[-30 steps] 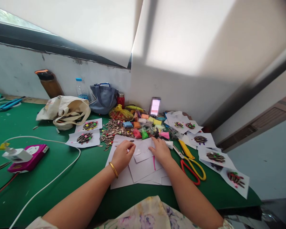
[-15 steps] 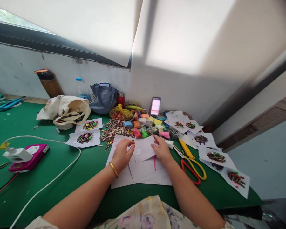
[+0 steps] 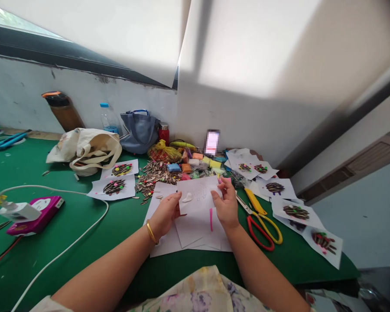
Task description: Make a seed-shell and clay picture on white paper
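My left hand (image 3: 165, 213), with a gold bangle on its wrist, grips the left edge of a small white sheet of paper (image 3: 195, 208). At its right edge my right hand (image 3: 226, 203) pinches the same sheet between thumb and fingers. A faint outline drawing shows on the sheet's upper right, and a white lump like soft clay (image 3: 187, 197) sits left of it. Beneath lie more white sheets (image 3: 190, 234), with a slim pink stick (image 3: 211, 220) on them. Behind the sheet spreads a pile of striped sunflower seeds (image 3: 156, 175).
Scissors with red and yellow handles (image 3: 263, 227) and a yellow cutter (image 3: 255, 202) lie right of my hand. Seed-decorated sheets (image 3: 112, 188) flank the pile. Bagged coloured clay (image 3: 186, 168), a phone (image 3: 212, 142) and bags stand behind. A white cable (image 3: 68, 249) curves across the left.
Both hands have closed on the small sheet and lifted it, tilting it toward me. Its drawing and the white lump now show more fully.
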Demonstrator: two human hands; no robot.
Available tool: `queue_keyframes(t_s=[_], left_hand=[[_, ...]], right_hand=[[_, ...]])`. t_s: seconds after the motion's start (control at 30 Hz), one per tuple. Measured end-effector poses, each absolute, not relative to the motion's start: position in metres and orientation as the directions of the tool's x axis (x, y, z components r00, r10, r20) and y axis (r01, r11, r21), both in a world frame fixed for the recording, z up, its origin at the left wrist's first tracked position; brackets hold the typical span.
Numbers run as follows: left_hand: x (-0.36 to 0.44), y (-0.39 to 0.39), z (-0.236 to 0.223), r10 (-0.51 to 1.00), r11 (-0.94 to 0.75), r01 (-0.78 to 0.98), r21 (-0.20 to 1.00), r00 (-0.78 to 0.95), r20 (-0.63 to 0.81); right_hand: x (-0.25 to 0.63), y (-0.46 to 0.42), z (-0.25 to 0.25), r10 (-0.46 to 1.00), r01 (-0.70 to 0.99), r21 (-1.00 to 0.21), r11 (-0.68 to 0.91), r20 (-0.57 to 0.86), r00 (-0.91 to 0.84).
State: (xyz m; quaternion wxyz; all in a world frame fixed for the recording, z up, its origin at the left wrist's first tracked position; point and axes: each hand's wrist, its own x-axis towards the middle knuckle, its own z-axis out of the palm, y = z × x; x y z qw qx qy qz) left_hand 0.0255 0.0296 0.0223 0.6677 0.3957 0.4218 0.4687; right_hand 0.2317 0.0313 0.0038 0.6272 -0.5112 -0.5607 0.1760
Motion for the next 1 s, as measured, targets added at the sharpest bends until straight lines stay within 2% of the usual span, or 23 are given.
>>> queue_keyframes(t_s=[0.1,0.23,0.37,0.5,0.73,1.0], left_hand=[[0.025,0.029,0.022,0.936,0.318,-0.360,0.877,0.266,-0.230],[0.023,0.032,0.020,0.956,0.275,-0.393,0.877,0.204,-0.208],[0.024,0.034,0.021,0.966,0.241,-0.422,0.874,0.194,-0.173],[0.023,0.033,0.024,0.959,0.235,-0.438,0.868,0.249,-0.134],[0.019,0.033,0.023,0.960,0.231,-0.230,0.946,0.213,-0.182],[0.018,0.035,0.023,0.968,0.162,-0.134,0.978,0.216,-0.131]], right_hand=[[0.230,0.030,0.003,0.832,0.264,-0.885,0.384,0.456,0.315],[0.227,0.027,-0.003,0.897,0.107,-0.942,0.319,0.336,0.287],[0.218,0.021,-0.013,0.987,-0.042,-0.989,0.143,0.139,0.080],[0.210,0.017,-0.016,0.994,-0.097,-0.995,-0.020,-0.030,0.109],[0.211,0.020,-0.009,0.970,-0.164,-0.986,-0.030,-0.068,0.232],[0.210,0.018,-0.010,0.978,-0.083,-0.996,-0.022,-0.038,0.206]])
